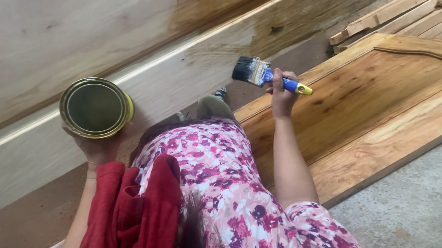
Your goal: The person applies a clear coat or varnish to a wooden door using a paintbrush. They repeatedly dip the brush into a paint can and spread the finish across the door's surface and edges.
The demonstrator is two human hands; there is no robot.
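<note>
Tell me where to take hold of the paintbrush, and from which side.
Grip the paintbrush by its blue handle, as the right hand does, coming from the yellow-tipped end. The dark bristles look wet, and the handle is the only slim, bare part. The left hand holds the can.

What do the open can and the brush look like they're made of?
The can: likely metal, with a shiny brass-toned rim and a dark inside. The brush: glossy blue and yellow handle, probably plastic, with dark bristles of unclear fibre.

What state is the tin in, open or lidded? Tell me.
Open: the tin in the left hand shows its round rim and dark inside, no lid.
</note>
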